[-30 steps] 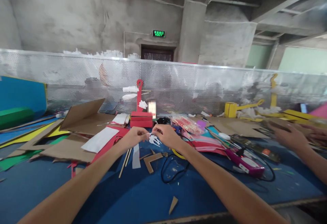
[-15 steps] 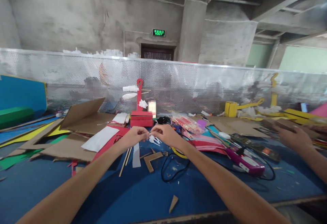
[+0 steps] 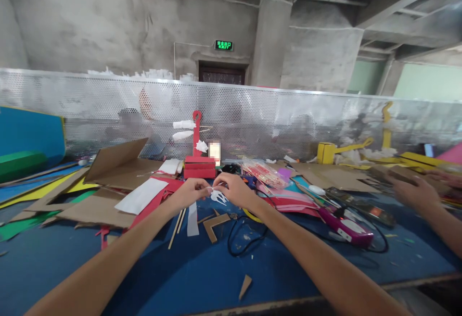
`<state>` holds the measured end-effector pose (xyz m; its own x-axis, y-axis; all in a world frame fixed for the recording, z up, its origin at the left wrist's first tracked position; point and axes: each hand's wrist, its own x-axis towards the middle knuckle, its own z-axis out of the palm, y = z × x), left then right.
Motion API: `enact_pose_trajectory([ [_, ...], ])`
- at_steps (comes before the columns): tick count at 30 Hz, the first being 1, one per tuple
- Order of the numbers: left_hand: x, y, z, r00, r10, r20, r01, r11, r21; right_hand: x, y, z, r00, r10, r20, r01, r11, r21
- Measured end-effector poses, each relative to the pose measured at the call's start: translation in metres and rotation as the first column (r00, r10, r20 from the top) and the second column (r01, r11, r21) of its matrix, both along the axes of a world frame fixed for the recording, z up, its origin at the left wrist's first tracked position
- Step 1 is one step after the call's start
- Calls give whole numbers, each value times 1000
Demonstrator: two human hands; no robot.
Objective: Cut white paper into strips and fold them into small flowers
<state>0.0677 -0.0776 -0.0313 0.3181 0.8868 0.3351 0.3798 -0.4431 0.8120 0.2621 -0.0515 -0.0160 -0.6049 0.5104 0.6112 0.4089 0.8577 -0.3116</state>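
Observation:
Fingertips of my left hand (image 3: 189,193) and my right hand (image 3: 234,191) meet over the middle of the table, both pinching a small piece of white paper (image 3: 218,195) whose cut strips hang down below the fingers. Its pinched part is mostly hidden. Just below lie a white paper strip (image 3: 193,220), two thin wooden sticks (image 3: 175,232) and an L-shaped cardboard piece (image 3: 215,227). Behind my hands stands a red box (image 3: 199,168) with an upright red hooked post, which carries white paper bundles.
Cardboard sheets (image 3: 104,205) and white paper (image 3: 142,195) are piled at left. A purple power device (image 3: 346,227) with a black cable (image 3: 234,248) lies at right. A bag of sticks (image 3: 265,174) sits behind. Another person's hand (image 3: 415,193) works at far right. A perforated metal screen (image 3: 252,119) closes the back.
My hands stay nearly in place, still pinching the white paper. Its hanging strips have shifted slightly between the fingers. The rest looks the same.

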Motion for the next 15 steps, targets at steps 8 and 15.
enact_pose_trajectory([
  [8, 3, -4, 4, 999, -19, 40, 19, 1000, 3, 2, 10, -5, 995, -65, 79, 63, 997, 33],
  [15, 1, -5, 7, 999, 6, 40, -5, 1000, -22, 5, 10, -5, 1000, 22, -13, -24, 982, -186],
])
